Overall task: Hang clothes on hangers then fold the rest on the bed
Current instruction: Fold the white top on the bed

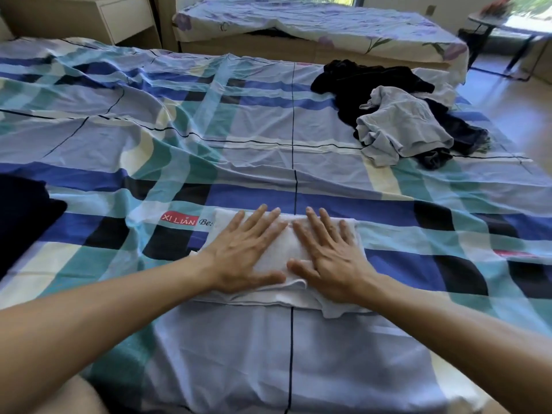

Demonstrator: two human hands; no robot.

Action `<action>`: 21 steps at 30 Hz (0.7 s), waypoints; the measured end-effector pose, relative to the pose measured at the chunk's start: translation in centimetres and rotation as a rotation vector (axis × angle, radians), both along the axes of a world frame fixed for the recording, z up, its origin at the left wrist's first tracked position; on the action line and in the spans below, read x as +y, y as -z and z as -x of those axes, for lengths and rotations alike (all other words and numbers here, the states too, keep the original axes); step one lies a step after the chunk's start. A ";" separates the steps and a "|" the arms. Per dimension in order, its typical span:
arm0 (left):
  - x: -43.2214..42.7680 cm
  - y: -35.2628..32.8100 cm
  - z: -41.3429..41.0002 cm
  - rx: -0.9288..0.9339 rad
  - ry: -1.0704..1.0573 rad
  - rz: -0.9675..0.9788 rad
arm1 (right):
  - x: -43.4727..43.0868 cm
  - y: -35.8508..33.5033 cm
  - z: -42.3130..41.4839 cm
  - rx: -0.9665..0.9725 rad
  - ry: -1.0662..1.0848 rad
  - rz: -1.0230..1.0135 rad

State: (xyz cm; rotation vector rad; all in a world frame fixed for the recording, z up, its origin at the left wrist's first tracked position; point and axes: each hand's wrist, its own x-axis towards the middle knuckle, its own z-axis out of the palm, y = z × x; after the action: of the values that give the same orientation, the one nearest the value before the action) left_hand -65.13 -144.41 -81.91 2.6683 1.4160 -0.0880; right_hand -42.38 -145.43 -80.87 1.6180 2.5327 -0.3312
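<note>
Both hands, left hand (245,252) and right hand (330,258), lay spread flat on the folded white cloth (277,297), apparently pressing its creases; beyond the cloth waited an unfolded pile (400,121).

White garment (277,255): soft matt cloth; bedsheet (209,138): smooth, wrinkled cotton-like.

The bed sheet (254,121) is checked in blue, teal, cream, lilac and black with thin dark lines and a red label (178,218), under a white folded cloth (277,258) near its front edge, a black garment (352,82) and pale grey garment (400,127) at its far right corner, and a dark navy cloth (21,210) at its left edge.
</note>
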 end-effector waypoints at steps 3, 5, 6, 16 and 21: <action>0.0 0.9 0.2 0.071 -0.024 0.070 | 0.6 1.1 -1.2 -0.017 0.025 0.029; 0.2 0.8 0.6 0.076 -0.063 0.093 | 1.2 1.1 -1.9 -0.008 0.064 0.049; 0.3 0.7 0.8 0.081 -0.079 0.104 | 1.5 0.9 -2.2 -0.009 0.091 0.067; 2.1 -2.3 3.7 -0.265 -0.517 0.009 | 4.3 -4.1 -3.5 0.137 0.376 0.089; 1.5 -3.5 4.6 -0.373 -0.778 0.268 | 5.0 -5.0 -5.9 0.502 0.500 0.361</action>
State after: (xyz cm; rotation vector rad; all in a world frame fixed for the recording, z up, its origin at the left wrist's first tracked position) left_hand -69.70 -142.90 -78.39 1.6618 1.9950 0.2561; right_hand -36.46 -140.41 -75.88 2.1872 2.1105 -1.3031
